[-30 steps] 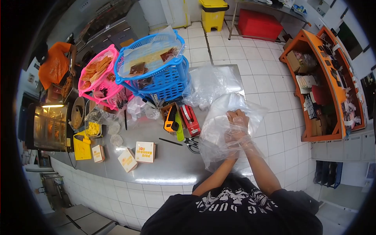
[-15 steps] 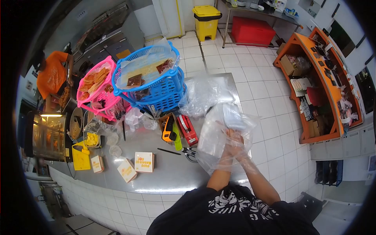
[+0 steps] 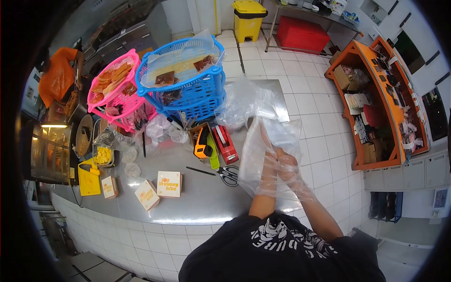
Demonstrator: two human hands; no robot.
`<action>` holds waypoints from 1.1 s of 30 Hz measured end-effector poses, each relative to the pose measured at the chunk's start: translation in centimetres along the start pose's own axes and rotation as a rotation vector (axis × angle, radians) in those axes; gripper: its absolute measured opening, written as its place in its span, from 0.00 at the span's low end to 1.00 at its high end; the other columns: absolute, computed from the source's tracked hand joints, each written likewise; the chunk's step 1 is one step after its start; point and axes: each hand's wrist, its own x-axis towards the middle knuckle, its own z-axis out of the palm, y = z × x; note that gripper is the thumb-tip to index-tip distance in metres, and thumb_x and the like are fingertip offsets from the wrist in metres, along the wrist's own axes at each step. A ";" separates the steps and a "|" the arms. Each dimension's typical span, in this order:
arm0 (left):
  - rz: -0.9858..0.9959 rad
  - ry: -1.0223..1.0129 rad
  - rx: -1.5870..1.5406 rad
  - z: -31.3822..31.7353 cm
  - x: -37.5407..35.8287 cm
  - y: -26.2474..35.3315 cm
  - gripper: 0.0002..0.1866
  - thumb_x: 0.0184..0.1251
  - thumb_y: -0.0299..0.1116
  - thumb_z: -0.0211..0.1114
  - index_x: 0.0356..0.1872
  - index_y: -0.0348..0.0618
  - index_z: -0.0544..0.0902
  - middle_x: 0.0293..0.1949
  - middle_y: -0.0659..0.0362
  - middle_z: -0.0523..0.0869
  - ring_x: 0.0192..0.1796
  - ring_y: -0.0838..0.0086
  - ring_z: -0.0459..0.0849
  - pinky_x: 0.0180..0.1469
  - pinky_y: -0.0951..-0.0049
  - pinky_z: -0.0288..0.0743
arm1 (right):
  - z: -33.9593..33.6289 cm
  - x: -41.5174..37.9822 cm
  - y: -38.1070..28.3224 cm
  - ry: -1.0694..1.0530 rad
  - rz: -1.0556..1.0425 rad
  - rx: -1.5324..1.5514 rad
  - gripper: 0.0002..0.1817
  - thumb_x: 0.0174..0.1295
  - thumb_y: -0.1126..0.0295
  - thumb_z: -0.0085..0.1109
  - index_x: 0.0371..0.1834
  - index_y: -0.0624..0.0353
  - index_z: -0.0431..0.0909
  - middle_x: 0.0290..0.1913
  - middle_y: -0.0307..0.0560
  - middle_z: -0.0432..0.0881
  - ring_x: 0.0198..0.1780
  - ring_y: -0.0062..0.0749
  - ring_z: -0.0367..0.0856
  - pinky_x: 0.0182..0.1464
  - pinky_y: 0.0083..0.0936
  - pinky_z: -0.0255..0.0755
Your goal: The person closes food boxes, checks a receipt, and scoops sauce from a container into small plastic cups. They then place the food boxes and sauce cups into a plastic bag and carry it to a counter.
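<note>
While both hands are working inside a clear plastic bag (image 3: 270,155) over the steel counter's (image 3: 197,197) right edge, left hand (image 3: 269,171) and right hand (image 3: 287,165) are pressing together, fingers extended, film draping both forearms. Small box (image 3: 169,184) nearby is showing orange lettering, only "bite" legible. Scissors (image 3: 229,174) are lying just left.

**Both hands raised together at centre right of the frame**

Both forearms are extended upward from the lower centre, converging at the wrists. The left hand (image 3: 268,165) is held with fingers stretched straight up. The right hand (image 3: 287,164) is pressed just beside it, fingers loosely bent. Both are seen through clear film.
</note>
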 end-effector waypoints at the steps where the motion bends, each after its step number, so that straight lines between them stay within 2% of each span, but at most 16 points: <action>1: -0.008 -0.011 -0.029 0.4 1.1 0.1 0.20 0.74 0.49 0.57 0.49 0.40 0.79 0.34 0.59 0.80 0.35 0.75 0.77 0.40 0.73 0.75 | -0.1 0.2 0.3 0.062 -0.029 0.019 0.11 0.66 0.65 0.59 0.31 0.59 0.70 0.25 0.54 0.74 0.25 0.49 0.75 0.28 0.39 0.68; 2: -0.018 -0.021 -0.061 1.0 2.2 0.2 0.20 0.74 0.49 0.57 0.49 0.40 0.79 0.34 0.59 0.80 0.35 0.75 0.77 0.40 0.73 0.75 | -0.2 0.4 0.7 0.124 -0.059 0.035 0.11 0.65 0.66 0.60 0.31 0.59 0.69 0.25 0.53 0.73 0.26 0.50 0.75 0.29 0.39 0.68; 4: -0.045 -0.038 -0.093 2.2 3.8 0.5 0.20 0.74 0.49 0.57 0.48 0.40 0.79 0.34 0.59 0.80 0.34 0.75 0.77 0.40 0.73 0.75 | -1.5 1.5 2.1 0.185 -0.083 -0.281 0.11 0.63 0.67 0.63 0.31 0.59 0.69 0.24 0.51 0.72 0.28 0.49 0.74 0.32 0.39 0.69; 8: 0.029 0.031 0.020 3.0 3.9 0.1 0.20 0.74 0.49 0.57 0.47 0.39 0.80 0.32 0.59 0.80 0.34 0.75 0.77 0.39 0.73 0.75 | -2.0 3.8 1.6 0.487 -0.155 -0.560 0.12 0.60 0.67 0.66 0.32 0.58 0.70 0.25 0.48 0.71 0.34 0.46 0.74 0.38 0.38 0.68; 10: 0.128 0.156 0.168 2.6 1.9 0.2 0.21 0.72 0.50 0.60 0.38 0.38 0.79 0.26 0.60 0.79 0.30 0.75 0.75 0.35 0.70 0.72 | -2.8 3.6 -0.3 0.531 -0.204 -0.681 0.12 0.59 0.68 0.66 0.33 0.58 0.70 0.28 0.47 0.72 0.35 0.45 0.73 0.41 0.38 0.67; 13: 0.176 0.169 0.345 1.3 -1.3 2.7 0.22 0.71 0.49 0.62 0.36 0.35 0.79 0.26 0.59 0.80 0.29 0.74 0.74 0.33 0.68 0.70 | -1.7 0.9 3.3 0.301 -0.020 -0.647 0.11 0.59 0.68 0.64 0.35 0.59 0.72 0.34 0.51 0.74 0.39 0.49 0.74 0.44 0.48 0.66; 16: 0.194 0.156 0.428 -0.2 -1.4 2.8 0.21 0.71 0.47 0.63 0.39 0.33 0.79 0.33 0.56 0.82 0.34 0.73 0.76 0.39 0.69 0.72 | 0.0 0.0 5.2 0.119 0.149 -0.379 0.18 0.58 0.63 0.66 0.46 0.61 0.75 0.44 0.56 0.78 0.48 0.53 0.75 0.54 0.49 0.68; 19: 0.255 0.281 0.230 -0.7 -0.2 0.5 0.20 0.71 0.43 0.64 0.44 0.32 0.79 0.41 0.52 0.83 0.44 0.70 0.79 0.49 0.69 0.74 | 1.5 0.7 9.9 0.088 -0.208 -0.745 0.26 0.60 0.58 0.64 0.56 0.66 0.74 0.54 0.63 0.77 0.58 0.58 0.73 0.61 0.45 0.68; 21: 0.277 0.235 -0.007 -0.1 -0.9 1.7 0.20 0.70 0.40 0.65 0.51 0.32 0.78 0.46 0.51 0.83 0.51 0.68 0.80 0.56 0.68 0.73 | 2.7 1.5 12.3 0.015 -0.274 -0.804 0.19 0.61 0.62 0.60 0.54 0.56 0.78 0.53 0.59 0.79 0.56 0.56 0.75 0.58 0.46 0.71; 24: 0.207 0.221 0.327 -1.3 -0.5 0.2 0.21 0.72 0.37 0.63 0.60 0.35 0.74 0.52 0.50 0.81 0.59 0.67 0.77 0.62 0.67 0.71 | 2.5 -0.2 11.8 -0.009 -0.302 -0.773 0.22 0.63 0.61 0.58 0.59 0.59 0.75 0.58 0.61 0.76 0.60 0.57 0.73 0.62 0.45 0.69; 26: 0.319 0.103 0.335 -4.1 -2.0 -1.6 0.23 0.72 0.36 0.61 0.64 0.37 0.70 0.58 0.50 0.77 0.62 0.65 0.74 0.65 0.67 0.69 | 2.8 -2.9 11.2 -0.014 -0.362 -0.746 0.27 0.66 0.60 0.56 0.62 0.68 0.70 0.61 0.64 0.73 0.63 0.56 0.72 0.63 0.43 0.69; 27: 0.377 0.044 0.333 -5.4 -3.2 -1.9 0.25 0.73 0.36 0.60 0.66 0.38 0.69 0.61 0.51 0.75 0.64 0.64 0.73 0.66 0.67 0.67 | 2.5 -5.4 11.7 -0.183 -0.202 -0.458 0.26 0.66 0.61 0.54 0.62 0.67 0.70 0.61 0.64 0.74 0.62 0.56 0.73 0.63 0.43 0.70; 30: 0.327 -0.097 0.594 -8.7 -7.4 -1.4 0.23 0.72 0.33 0.57 0.65 0.38 0.71 0.65 0.49 0.73 0.66 0.64 0.71 0.67 0.67 0.67 | 0.4 -11.2 1.7 -0.844 0.124 -0.748 0.18 0.67 0.65 0.50 0.56 0.61 0.78 0.50 0.59 0.83 0.54 0.54 0.79 0.61 0.44 0.69; 31: 0.326 -0.248 0.754 -11.9 -7.9 -3.4 0.23 0.73 0.35 0.56 0.66 0.37 0.70 0.66 0.48 0.72 0.67 0.62 0.71 0.67 0.66 0.67 | -1.8 -10.5 -2.6 -1.072 0.054 -0.511 0.18 0.67 0.63 0.52 0.55 0.59 0.79 0.50 0.57 0.83 0.55 0.50 0.80 0.61 0.42 0.70; 32: 0.221 -0.404 1.039 -12.8 -10.0 -1.2 0.24 0.74 0.37 0.55 0.66 0.38 0.71 0.67 0.48 0.72 0.67 0.61 0.71 0.66 0.65 0.68 | -3.6 -9.5 -5.7 -1.287 -0.020 -0.260 0.18 0.67 0.61 0.55 0.55 0.57 0.80 0.51 0.55 0.84 0.55 0.46 0.81 0.60 0.39 0.71; 33: 0.102 -0.567 0.989 -12.5 -12.4 3.3 0.24 0.74 0.40 0.54 0.66 0.38 0.72 0.66 0.47 0.72 0.66 0.61 0.72 0.65 0.64 0.69 | -4.8 -7.8 -7.8 -1.310 -0.059 -0.057 0.19 0.66 0.59 0.58 0.56 0.55 0.80 0.50 0.53 0.84 0.55 0.41 0.81 0.60 0.37 0.72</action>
